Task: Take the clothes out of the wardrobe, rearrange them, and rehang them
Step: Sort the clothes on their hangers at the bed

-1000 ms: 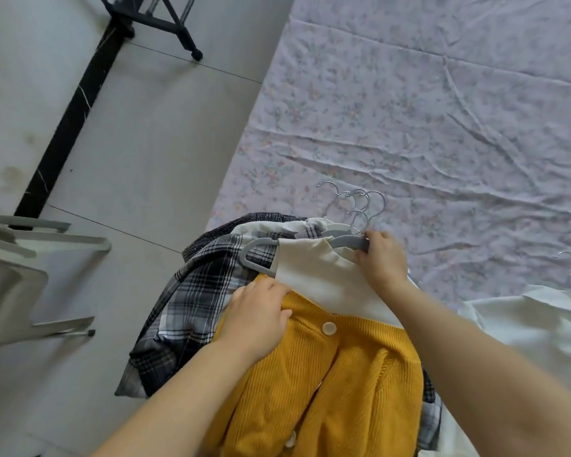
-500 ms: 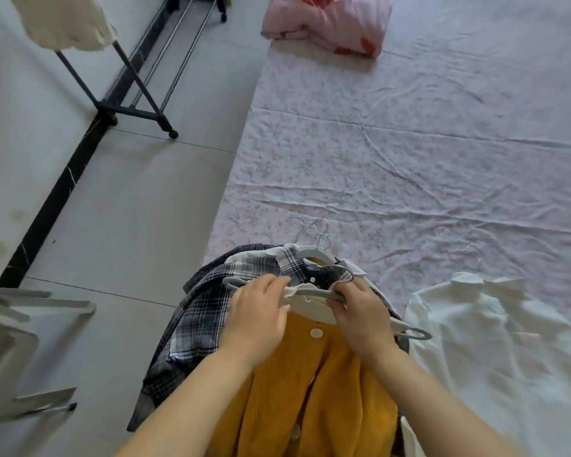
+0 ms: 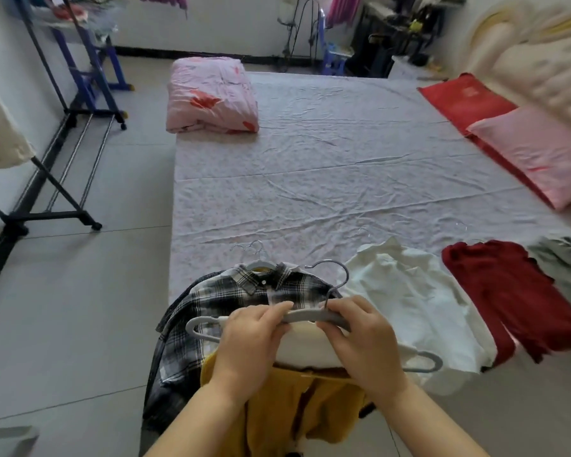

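At the edge of the bed (image 3: 310,192), left grip (image 3: 248,344) and right grip (image 3: 366,341) pinch the grey hanger (image 3: 305,315).

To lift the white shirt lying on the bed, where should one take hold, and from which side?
Probably at the collar end of the white shirt, from above: a thin hanger hook seems to stick out there, pointing away, while the rest lies flat and crumpled.
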Demonstrator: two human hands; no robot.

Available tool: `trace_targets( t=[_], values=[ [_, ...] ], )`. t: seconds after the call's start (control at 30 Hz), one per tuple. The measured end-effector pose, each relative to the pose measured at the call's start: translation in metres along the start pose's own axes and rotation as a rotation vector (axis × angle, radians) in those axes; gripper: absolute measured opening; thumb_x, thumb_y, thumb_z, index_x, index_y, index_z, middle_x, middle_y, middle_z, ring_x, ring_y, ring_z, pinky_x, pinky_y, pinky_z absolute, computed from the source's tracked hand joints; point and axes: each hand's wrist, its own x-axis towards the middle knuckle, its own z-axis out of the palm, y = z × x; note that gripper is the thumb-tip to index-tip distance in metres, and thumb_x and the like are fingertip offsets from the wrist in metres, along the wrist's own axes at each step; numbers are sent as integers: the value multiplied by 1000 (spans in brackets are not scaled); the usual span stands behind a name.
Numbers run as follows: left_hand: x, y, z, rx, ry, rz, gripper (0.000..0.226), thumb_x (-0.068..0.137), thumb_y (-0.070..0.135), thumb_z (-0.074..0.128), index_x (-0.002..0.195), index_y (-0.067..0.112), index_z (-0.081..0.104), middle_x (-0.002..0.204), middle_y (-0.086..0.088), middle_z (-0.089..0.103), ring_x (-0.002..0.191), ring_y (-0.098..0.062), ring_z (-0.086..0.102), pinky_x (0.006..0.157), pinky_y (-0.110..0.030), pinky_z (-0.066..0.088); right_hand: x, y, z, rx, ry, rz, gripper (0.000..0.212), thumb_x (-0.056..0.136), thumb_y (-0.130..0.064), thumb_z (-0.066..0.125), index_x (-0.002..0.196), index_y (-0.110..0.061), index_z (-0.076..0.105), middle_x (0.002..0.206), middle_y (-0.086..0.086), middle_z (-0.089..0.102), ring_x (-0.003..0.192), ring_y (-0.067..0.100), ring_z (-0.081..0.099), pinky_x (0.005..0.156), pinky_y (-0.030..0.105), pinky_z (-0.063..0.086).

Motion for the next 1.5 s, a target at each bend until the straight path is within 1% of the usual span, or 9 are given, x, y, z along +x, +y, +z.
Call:
trace_targets(
  t=[0.27, 0.57, 0.73, 0.83, 0.9, 1.03, 1.2, 1.37, 1.5],
  values=[
    [-21, 105, 31, -69, -32, 186, 25, 80, 32, 51, 96, 25, 69, 82, 11, 70, 74, -10, 65, 71, -21, 40, -88, 28, -94, -28, 139, 244, 32, 62, -13, 86, 86, -22, 67, 80, -22, 55, 78, -18, 51, 69, -2, 38],
    [-37, 269, 118, -90, -190, 340, 20, 69, 26, 67, 88, 32, 71, 76, 17, 69, 67, -6, 65, 64, -21, 43, -198, 112, -219, -96, 339, 448, 31, 61, -17, 86, 85, -24, 66, 79, -20, 57, 77, -8, 53, 68, -3, 37],
    [-56, 371, 183, -87, -236, 323, 38, 54, 13, 88, 81, 33, 72, 72, 18, 69, 63, -6, 64, 64, -16, 38, -256, 178, -297, -146, 339, 482, 36, 68, -24, 82, 94, -34, 60, 84, -23, 55, 72, -1, 56, 64, 11, 49],
    [-57, 421, 225, -103, -258, 278, 43, 53, 7, 87, 82, 34, 71, 70, 18, 68, 62, -6, 63, 62, -10, 32, -275, 221, -340, -220, 368, 464, 41, 66, -16, 83, 98, -31, 61, 87, -24, 52, 80, -4, 48, 75, -1, 37],
    [-53, 448, 250, -138, -281, 228, 38, 62, 5, 82, 85, 33, 71, 72, 16, 68, 65, -10, 63, 60, -17, 33, -282, 246, -366, -262, 393, 466, 42, 66, -11, 82, 100, -27, 64, 88, -22, 54, 85, -4, 44, 81, -3, 31],
    [-36, 490, 293, -245, -304, 74, 29, 77, 10, 69, 98, 30, 70, 85, 16, 66, 83, -12, 60, 75, -26, 39, -281, 295, -406, -322, 420, 455, 40, 67, -9, 81, 102, -20, 68, 88, -11, 65, 87, 4, 47, 85, 12, 35],
    [7, 528, 355, -320, -323, 18, 30, 79, 11, 67, 99, 33, 69, 79, 24, 59, 84, -6, 59, 79, -27, 45, -257, 373, -441, -347, 440, 458, 35, 71, -14, 79, 104, -20, 69, 85, -7, 65, 82, 5, 48, 78, 15, 38],
    [76, 550, 433, -369, -341, 67, 31, 79, 11, 65, 102, 32, 69, 92, 13, 69, 86, -10, 60, 78, -30, 47, -213, 461, -464, -397, 514, 448, 28, 73, -17, 66, 101, -15, 72, 81, -4, 63, 78, 10, 51, 78, 8, 36],
    [135, 561, 478, -353, -389, 18, 26, 85, 19, 62, 106, 33, 66, 96, 14, 67, 89, -7, 57, 78, -24, 43, -165, 520, -481, -378, 442, 437, 27, 76, -16, 64, 102, -16, 72, 83, -3, 63, 76, 19, 58, 74, 20, 44]
  ],
)
